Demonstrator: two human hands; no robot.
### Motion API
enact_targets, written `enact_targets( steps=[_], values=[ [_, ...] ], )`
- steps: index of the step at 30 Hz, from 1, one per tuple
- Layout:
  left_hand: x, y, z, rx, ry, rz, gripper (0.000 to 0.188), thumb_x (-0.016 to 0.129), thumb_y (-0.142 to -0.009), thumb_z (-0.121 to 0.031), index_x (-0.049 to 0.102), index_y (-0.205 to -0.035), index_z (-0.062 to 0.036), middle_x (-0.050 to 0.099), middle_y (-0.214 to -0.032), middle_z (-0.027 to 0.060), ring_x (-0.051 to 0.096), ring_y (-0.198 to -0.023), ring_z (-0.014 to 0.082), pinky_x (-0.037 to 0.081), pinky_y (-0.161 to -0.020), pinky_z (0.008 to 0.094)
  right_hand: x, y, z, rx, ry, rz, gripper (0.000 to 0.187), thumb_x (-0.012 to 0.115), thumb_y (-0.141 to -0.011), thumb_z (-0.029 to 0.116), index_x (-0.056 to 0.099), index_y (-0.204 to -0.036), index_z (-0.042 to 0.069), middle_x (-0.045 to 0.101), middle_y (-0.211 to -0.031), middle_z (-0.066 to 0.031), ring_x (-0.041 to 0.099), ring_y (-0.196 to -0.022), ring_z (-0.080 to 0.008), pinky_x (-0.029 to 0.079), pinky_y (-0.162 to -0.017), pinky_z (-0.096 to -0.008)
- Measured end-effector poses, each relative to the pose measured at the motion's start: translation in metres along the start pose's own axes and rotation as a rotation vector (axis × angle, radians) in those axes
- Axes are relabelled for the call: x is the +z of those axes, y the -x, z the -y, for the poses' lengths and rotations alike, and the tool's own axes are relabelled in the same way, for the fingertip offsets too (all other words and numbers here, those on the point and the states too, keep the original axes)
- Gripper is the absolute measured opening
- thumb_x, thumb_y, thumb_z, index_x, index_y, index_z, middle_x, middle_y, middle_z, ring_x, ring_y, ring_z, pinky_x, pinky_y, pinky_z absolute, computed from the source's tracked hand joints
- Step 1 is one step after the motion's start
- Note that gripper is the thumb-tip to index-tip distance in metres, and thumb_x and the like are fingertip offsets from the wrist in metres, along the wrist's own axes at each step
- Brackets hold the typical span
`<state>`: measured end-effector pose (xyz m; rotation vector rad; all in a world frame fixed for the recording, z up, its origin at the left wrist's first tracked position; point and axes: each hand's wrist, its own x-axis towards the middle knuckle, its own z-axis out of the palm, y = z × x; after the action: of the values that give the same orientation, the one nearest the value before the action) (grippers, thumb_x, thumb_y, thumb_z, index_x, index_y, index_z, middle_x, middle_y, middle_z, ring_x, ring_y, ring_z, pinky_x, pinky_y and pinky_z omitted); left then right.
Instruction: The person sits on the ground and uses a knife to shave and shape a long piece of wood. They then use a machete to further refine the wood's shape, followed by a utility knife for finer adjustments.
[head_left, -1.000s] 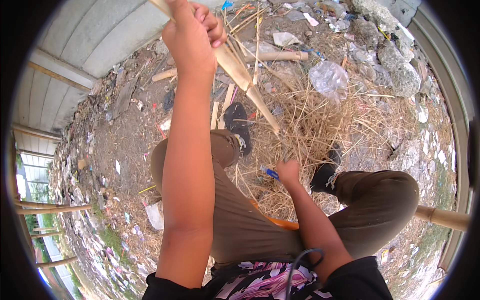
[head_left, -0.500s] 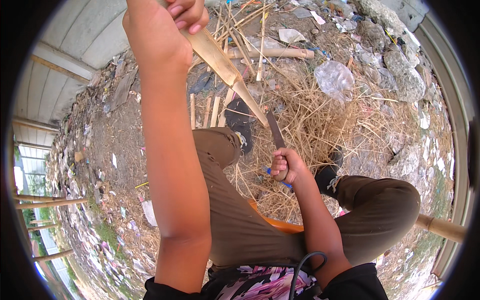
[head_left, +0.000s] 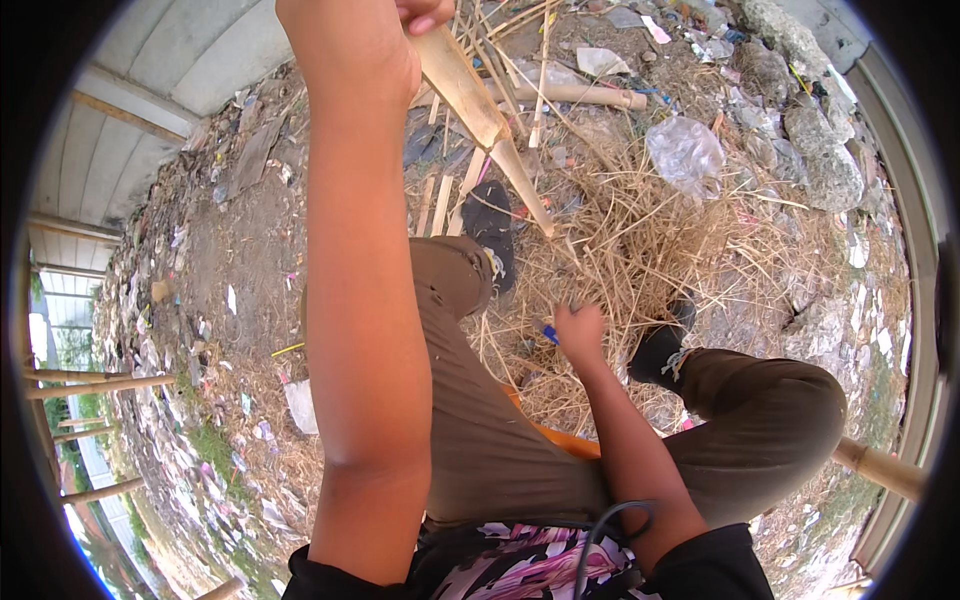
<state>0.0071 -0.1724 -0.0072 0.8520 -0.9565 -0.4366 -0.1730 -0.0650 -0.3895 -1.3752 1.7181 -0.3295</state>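
Note:
My left hand [head_left: 360, 50], at the top edge, is closed round a split bamboo strip [head_left: 468, 95]. The strip slants down to the right and narrows past a node to a pale, thin tip. Lower and to the right, my right hand [head_left: 580, 332] is closed in a fist, a little below that tip. Half a second ago a dark-bladed knife showed in this fist; now its blade hardly shows, lost in blur or turned edge-on. A small blue thing [head_left: 550, 333] appears beside the fist. Dry shavings [head_left: 640, 240] lie in a heap beyond my right hand.
Split bamboo strips [head_left: 440, 205] and a bamboo pole [head_left: 590, 95] lie on the ground ahead. A clear plastic bag [head_left: 685, 155] sits right of the shavings, near concrete rubble [head_left: 820, 150]. My legs spread around an orange seat [head_left: 570, 440]. A wall [head_left: 150, 60] stands at left.
The bamboo strip and my left hand appear slightly further right and higher. My right hand has moved a little up and right, off the strip's tip, and the knife blade no longer shows clearly.

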Motion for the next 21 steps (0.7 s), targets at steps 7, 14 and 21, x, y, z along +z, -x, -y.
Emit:
enact_targets(
  steps=[7, 14, 21],
  values=[
    [-0.003, -0.012, 0.007, -0.137, 0.073, 0.016, 0.064, 0.043, -0.096, -0.071, 0.029, -0.063, -0.0177, 0.025, -0.051, -0.0053, 0.025, -0.041, 0.0082, 0.022, -0.038, 0.0240, -0.032, -0.014, 0.011, 0.556, -1.015, 0.589, 0.021, 0.060, -0.084, 0.012, 0.047, -0.068, 0.011, 0.037, -0.050, 0.0001, 0.040, -0.039, -0.0149, 0.039, -0.042, -0.0359],
    [0.008, -0.005, 0.003, -0.106, 0.002, 0.132, 0.065, 0.038, -0.095, -0.074, 0.031, -0.063, -0.0183, 0.028, -0.052, -0.0053, 0.029, -0.042, 0.0083, 0.026, -0.038, 0.0242, -0.058, 0.002, 0.066, -0.085, -0.564, -0.030, 0.034, 0.065, -0.082, 0.023, 0.055, -0.058, 0.002, 0.054, -0.051, -0.0039, 0.050, -0.046, -0.0140, 0.040, -0.048, -0.0348],
    [0.033, -0.005, -0.014, -0.075, -0.009, 0.121, 0.067, 0.044, -0.092, -0.076, 0.034, -0.063, -0.0171, 0.033, -0.053, -0.0043, 0.034, -0.043, 0.0080, 0.029, -0.040, 0.0225, -0.036, -0.006, 0.058, 0.037, -0.748, -0.140, 0.024, 0.065, -0.086, 0.016, 0.053, -0.069, 0.004, 0.048, -0.050, -0.0028, 0.043, -0.036, -0.0125, 0.033, -0.035, -0.0306]
  ],
)
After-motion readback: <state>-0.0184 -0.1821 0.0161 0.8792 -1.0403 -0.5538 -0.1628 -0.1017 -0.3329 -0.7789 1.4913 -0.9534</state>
